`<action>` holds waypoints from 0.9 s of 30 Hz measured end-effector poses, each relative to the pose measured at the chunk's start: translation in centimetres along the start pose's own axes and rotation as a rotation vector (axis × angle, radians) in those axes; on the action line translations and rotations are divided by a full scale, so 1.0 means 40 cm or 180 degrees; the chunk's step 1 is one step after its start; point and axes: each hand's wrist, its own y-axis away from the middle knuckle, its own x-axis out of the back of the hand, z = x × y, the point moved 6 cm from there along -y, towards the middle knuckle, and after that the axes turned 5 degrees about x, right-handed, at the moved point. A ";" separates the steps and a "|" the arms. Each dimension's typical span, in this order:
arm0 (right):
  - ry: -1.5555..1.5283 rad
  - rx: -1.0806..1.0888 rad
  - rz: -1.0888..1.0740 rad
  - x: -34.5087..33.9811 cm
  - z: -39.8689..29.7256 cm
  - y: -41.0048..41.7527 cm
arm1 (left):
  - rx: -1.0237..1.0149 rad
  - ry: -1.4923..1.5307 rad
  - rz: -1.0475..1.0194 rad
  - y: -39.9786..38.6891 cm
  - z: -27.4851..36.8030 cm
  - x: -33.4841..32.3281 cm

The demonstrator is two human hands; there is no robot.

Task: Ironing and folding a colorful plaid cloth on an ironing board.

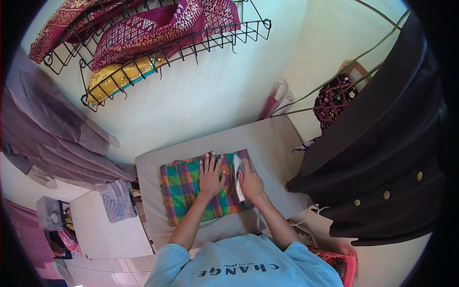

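Note:
A folded plaid cloth in green, purple and orange lies flat on a grey padded ironing surface. My left hand rests palm down on the cloth near its upper middle, fingers spread and holding nothing. With my right hand I grip a clothes iron by its handle. The iron, white with a dark lower edge, stands along the cloth's right side. My fingers and palm hide much of its handle. Below my right wrist, a pale cord hangs over the surface.
A black wire rack above holds maroon and yellow fabrics. Dark garments hang at right, purple sheer fabric at left. A folded patterned cloth lies on a white table. A red plastic basket stands lower right.

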 end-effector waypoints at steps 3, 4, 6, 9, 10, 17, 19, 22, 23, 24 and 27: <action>0.0188 -0.0424 -0.0549 0.038 0.001 0.056 | -0.0030 -0.0175 -0.0018 0.012 -0.015 -0.031; 0.0223 -0.0456 -0.0534 0.044 0.011 0.069 | -0.0030 -0.0209 -0.0007 0.014 -0.010 -0.030; 0.0265 -0.0491 -0.0497 0.041 0.013 0.043 | -0.0005 -0.0216 -0.0088 0.006 -0.003 -0.031; 0.0272 -0.0605 -0.0212 0.025 0.016 -0.031 | -0.0005 -0.0223 -0.0150 -0.006 0.000 -0.024; 0.0274 -0.0590 -0.0204 0.023 0.012 -0.052 | -0.0009 -0.0207 -0.0155 -0.001 -0.001 -0.024; 0.0086 -0.0272 -0.0360 0.018 0.018 -0.003 | -0.0210 0.0029 -0.0790 0.009 -0.022 0.043; 0.0032 -0.0249 -0.0475 0.041 -0.017 0.060 | -0.0168 -0.0090 -0.0606 0.040 -0.054 0.058; 0.0021 -0.0191 -0.0485 0.028 -0.023 0.118 | -0.0098 -0.0210 -0.0347 0.096 -0.076 0.033; 0.0056 -0.0114 -0.0387 0.028 -0.027 0.121 | -0.0041 -0.0223 -0.0243 0.107 -0.083 0.020; 0.0050 -0.0105 -0.0411 0.023 -0.026 0.115 | -0.0018 -0.0311 -0.0241 0.100 -0.078 0.019; 0.0005 -0.0269 -0.0211 0.021 -0.023 0.058 | 0.0015 -0.0356 -0.0402 0.089 -0.075 0.016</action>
